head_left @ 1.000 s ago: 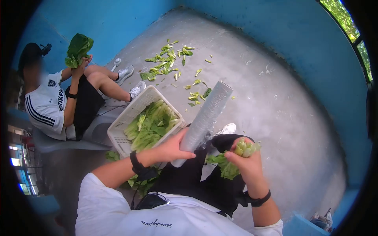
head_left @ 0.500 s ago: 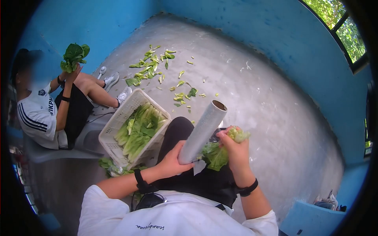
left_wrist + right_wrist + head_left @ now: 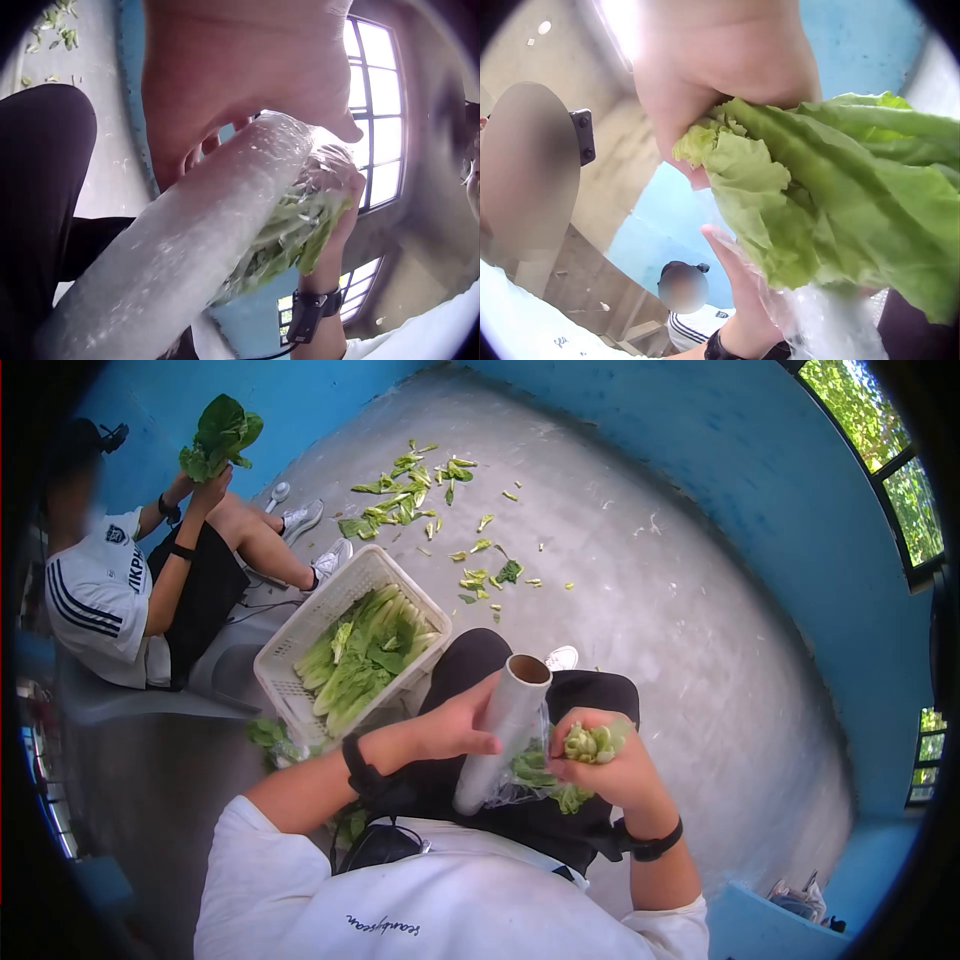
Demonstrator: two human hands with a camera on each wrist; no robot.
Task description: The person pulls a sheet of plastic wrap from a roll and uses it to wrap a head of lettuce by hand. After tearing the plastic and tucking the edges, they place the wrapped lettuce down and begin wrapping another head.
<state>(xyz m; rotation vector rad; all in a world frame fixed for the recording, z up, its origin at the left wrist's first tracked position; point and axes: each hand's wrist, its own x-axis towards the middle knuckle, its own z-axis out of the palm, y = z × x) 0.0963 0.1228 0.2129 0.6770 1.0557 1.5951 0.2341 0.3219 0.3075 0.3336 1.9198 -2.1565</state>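
Observation:
My left hand (image 3: 455,725) grips a roll of clear plastic wrap (image 3: 500,735), thumb on the near side and fingers behind it. The roll tilts over my lap, its open cardboard core facing up. In my right hand (image 3: 620,765) is a bunch of leafy lettuce (image 3: 780,187), held round its stems. Pale cut stem ends (image 3: 590,743) show above the fist, and the leaves hang below toward the roll. Loose film (image 3: 322,169) runs from the roll to the bunch and covers part of its leaves in the left wrist view.
A white plastic crate (image 3: 270,665) of lettuce stands left of my knees, with more greens (image 3: 268,735) beside it. Leaf scraps (image 3: 400,500) litter the floor ahead. Another person (image 3: 120,590) sits at the left, holding up a leafy bunch (image 3: 222,435).
The roll has come lower and nearer my lap, and its open end now faces up toward me. Film now stretches across to the lettuce. My right hand keeps hold of the bunch.

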